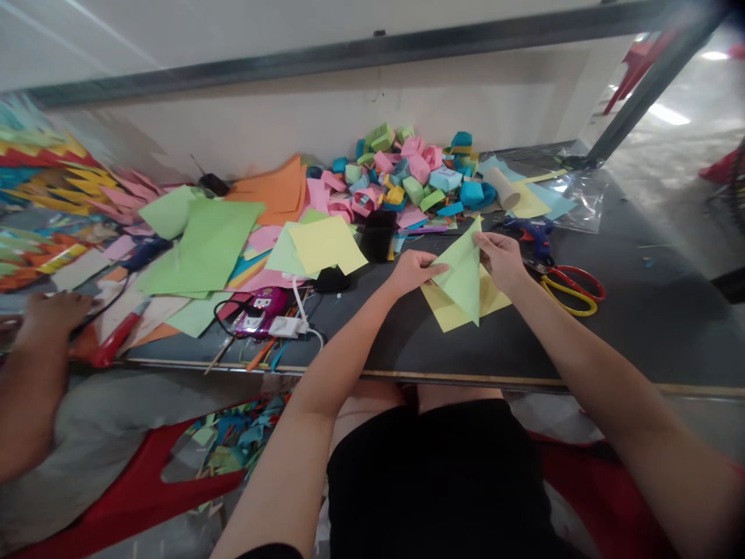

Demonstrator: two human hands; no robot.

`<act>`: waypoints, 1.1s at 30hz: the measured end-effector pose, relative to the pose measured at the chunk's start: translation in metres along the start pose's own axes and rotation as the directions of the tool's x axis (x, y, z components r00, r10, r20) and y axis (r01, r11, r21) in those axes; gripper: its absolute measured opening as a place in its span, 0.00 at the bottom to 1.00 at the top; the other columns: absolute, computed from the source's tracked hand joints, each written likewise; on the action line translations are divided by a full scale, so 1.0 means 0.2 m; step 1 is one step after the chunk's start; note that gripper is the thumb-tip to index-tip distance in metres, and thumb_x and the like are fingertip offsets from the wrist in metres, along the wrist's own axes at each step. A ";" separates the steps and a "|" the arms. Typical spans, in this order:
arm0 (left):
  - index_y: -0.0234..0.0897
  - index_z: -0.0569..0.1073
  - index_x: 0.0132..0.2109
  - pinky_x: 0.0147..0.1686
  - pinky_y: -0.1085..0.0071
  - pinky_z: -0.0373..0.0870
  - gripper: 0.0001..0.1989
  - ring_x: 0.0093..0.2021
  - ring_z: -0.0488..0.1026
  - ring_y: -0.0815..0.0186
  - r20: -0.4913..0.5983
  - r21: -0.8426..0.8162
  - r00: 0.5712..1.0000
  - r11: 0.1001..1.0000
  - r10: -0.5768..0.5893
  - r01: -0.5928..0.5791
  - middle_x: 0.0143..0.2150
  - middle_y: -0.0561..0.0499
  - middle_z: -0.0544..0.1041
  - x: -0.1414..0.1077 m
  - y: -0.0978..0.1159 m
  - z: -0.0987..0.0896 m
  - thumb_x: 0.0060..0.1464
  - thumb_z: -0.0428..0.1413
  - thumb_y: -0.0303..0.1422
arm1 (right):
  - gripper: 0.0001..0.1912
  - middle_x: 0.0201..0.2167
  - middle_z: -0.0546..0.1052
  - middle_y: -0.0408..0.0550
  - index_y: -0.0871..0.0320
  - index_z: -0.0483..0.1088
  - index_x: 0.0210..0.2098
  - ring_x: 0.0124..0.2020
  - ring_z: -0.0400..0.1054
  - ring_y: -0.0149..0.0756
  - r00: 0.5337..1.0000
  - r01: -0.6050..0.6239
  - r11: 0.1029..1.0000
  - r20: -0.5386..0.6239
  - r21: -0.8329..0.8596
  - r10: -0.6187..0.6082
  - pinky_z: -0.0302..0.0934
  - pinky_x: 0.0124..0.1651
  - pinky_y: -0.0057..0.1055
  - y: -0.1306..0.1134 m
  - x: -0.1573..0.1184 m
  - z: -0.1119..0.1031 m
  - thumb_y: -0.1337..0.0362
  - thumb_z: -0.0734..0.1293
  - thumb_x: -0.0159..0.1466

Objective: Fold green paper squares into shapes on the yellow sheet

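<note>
My left hand (414, 272) and right hand (501, 260) both pinch folded light-green paper sheet (462, 276), held above yellow sheets (443, 312) near table edge. Scissors (573, 290), blue glue gun (536, 235) to right. Clear plastic bag (589, 203) behind, contents can't tell. Paper scraps (236, 439) below table; container unclear.

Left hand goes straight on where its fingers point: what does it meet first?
Left hand points rightward across the folded light green sheet it pinches. Past that sheet, first contact is probably the right hand, around its palm or wrist; depth is unclear from this single view.
</note>
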State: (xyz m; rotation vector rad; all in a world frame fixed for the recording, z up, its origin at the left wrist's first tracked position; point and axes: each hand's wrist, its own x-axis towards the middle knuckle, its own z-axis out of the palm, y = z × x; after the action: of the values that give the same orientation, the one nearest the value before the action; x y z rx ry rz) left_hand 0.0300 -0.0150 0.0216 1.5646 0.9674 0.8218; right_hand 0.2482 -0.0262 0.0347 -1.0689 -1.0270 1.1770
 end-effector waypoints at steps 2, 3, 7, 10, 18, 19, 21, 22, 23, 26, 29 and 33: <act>0.34 0.81 0.32 0.27 0.76 0.75 0.20 0.25 0.74 0.72 -0.003 0.007 1.000 1.000 -0.004 0.004 0.25 0.52 0.78 0.00 0.00 0.00 0.46 0.70 0.48 | 0.26 0.24 0.79 0.43 0.51 0.75 0.24 0.30 0.77 0.38 1.000 -0.009 1.000 -0.004 -0.003 0.009 0.75 0.35 0.36 -0.01 0.00 0.00 0.38 0.82 0.43; 0.34 0.81 0.33 0.27 0.75 0.76 0.19 0.25 0.74 0.71 0.006 0.012 1.000 1.000 -0.008 0.008 0.25 0.52 0.78 -0.01 0.00 0.00 0.46 0.71 0.47 | 0.26 0.25 0.79 0.43 0.51 0.75 0.25 0.31 0.77 0.38 1.000 -0.013 1.000 -0.008 -0.002 0.013 0.75 0.36 0.36 -0.01 0.00 0.00 0.38 0.82 0.44; 0.34 0.82 0.32 0.27 0.73 0.78 0.18 0.27 0.76 0.68 0.085 0.034 0.996 0.999 -0.025 0.022 0.24 0.53 0.78 -0.03 0.02 0.02 0.44 0.73 0.45 | 0.27 0.28 0.82 0.46 0.51 0.76 0.27 0.31 0.77 0.39 0.999 -0.004 1.000 -0.036 -0.015 0.003 0.74 0.35 0.36 -0.03 -0.01 0.02 0.37 0.81 0.44; 0.34 0.83 0.33 0.26 0.74 0.77 0.19 0.26 0.76 0.69 0.122 0.001 0.992 0.999 -0.044 0.044 0.25 0.53 0.79 -0.03 0.04 0.02 0.41 0.74 0.44 | 0.29 0.30 0.83 0.47 0.52 0.77 0.30 0.33 0.77 0.40 0.999 0.015 0.999 -0.052 -0.036 -0.017 0.73 0.34 0.35 -0.03 -0.02 0.02 0.36 0.81 0.44; 0.33 0.84 0.35 0.27 0.74 0.77 0.22 0.25 0.77 0.69 0.165 -0.078 0.982 0.991 -0.090 0.104 0.27 0.51 0.81 -0.03 0.06 0.01 0.38 0.75 0.46 | 0.29 0.35 0.85 0.46 0.50 0.79 0.32 0.35 0.79 0.40 1.000 0.013 1.000 -0.008 0.028 -0.013 0.73 0.35 0.35 -0.04 -0.02 0.00 0.34 0.79 0.46; 0.33 0.84 0.34 0.27 0.74 0.77 0.22 0.25 0.77 0.69 0.163 -0.076 0.983 0.992 -0.084 0.098 0.27 0.51 0.81 -0.03 0.05 0.01 0.39 0.75 0.46 | 0.28 0.35 0.85 0.46 0.50 0.79 0.32 0.36 0.80 0.40 1.000 0.014 0.999 0.000 0.044 -0.014 0.73 0.35 0.34 -0.04 -0.02 0.00 0.35 0.79 0.47; 0.32 0.83 0.33 0.26 0.74 0.77 0.20 0.24 0.77 0.69 0.154 -0.060 0.986 0.995 -0.071 0.081 0.26 0.50 0.80 -0.03 0.05 0.01 0.41 0.75 0.45 | 0.26 0.35 0.85 0.46 0.50 0.79 0.33 0.36 0.80 0.40 1.000 0.013 0.999 0.001 0.051 -0.013 0.74 0.35 0.34 -0.05 -0.02 0.00 0.37 0.79 0.49; 0.32 0.82 0.32 0.26 0.74 0.76 0.20 0.24 0.77 0.69 0.147 -0.049 0.987 0.996 -0.064 0.072 0.25 0.50 0.79 -0.03 0.05 0.01 0.42 0.74 0.45 | 0.25 0.36 0.85 0.46 0.50 0.79 0.34 0.36 0.80 0.39 1.000 0.010 0.999 -0.011 0.043 -0.009 0.73 0.36 0.34 -0.05 -0.02 -0.01 0.38 0.78 0.51; 0.33 0.82 0.31 0.26 0.74 0.76 0.20 0.24 0.78 0.68 0.144 -0.036 0.988 0.997 -0.058 0.064 0.24 0.50 0.79 -0.03 0.05 0.00 0.42 0.74 0.45 | 0.24 0.36 0.85 0.46 0.50 0.79 0.35 0.36 0.79 0.39 1.000 0.008 0.999 -0.029 0.031 -0.007 0.73 0.35 0.34 -0.05 -0.02 -0.01 0.39 0.78 0.52; 0.33 0.81 0.30 0.26 0.74 0.74 0.19 0.26 0.79 0.67 0.130 0.003 0.990 0.999 -0.046 0.046 0.24 0.50 0.79 -0.03 0.05 0.00 0.41 0.74 0.45 | 0.22 0.36 0.85 0.47 0.50 0.80 0.35 0.36 0.79 0.39 0.996 0.017 1.000 -0.085 -0.004 -0.018 0.74 0.36 0.34 -0.04 -0.01 -0.02 0.41 0.77 0.53; 0.34 0.81 0.29 0.26 0.75 0.71 0.20 0.26 0.78 0.68 0.107 0.022 0.994 0.999 -0.031 0.029 0.24 0.51 0.79 -0.03 0.05 -0.01 0.39 0.75 0.46 | 0.21 0.37 0.85 0.47 0.50 0.80 0.35 0.37 0.80 0.39 0.992 0.048 0.999 -0.115 0.000 -0.048 0.75 0.37 0.36 -0.02 0.01 -0.03 0.42 0.77 0.52; 0.34 0.81 0.30 0.26 0.75 0.67 0.22 0.25 0.76 0.70 0.060 0.019 0.998 1.000 0.009 -0.010 0.24 0.51 0.79 0.00 0.01 -0.01 0.39 0.74 0.49 | 0.24 0.44 0.86 0.46 0.49 0.81 0.41 0.43 0.80 0.43 0.980 0.100 0.995 -0.173 -0.014 -0.101 0.76 0.40 0.38 0.02 0.04 -0.06 0.41 0.77 0.53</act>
State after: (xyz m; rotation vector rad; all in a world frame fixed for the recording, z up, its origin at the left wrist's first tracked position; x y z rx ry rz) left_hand 0.0274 -0.0149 0.0247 1.6030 0.9279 0.7701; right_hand 0.2594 -0.0184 0.0298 -1.0906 -0.9373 0.9825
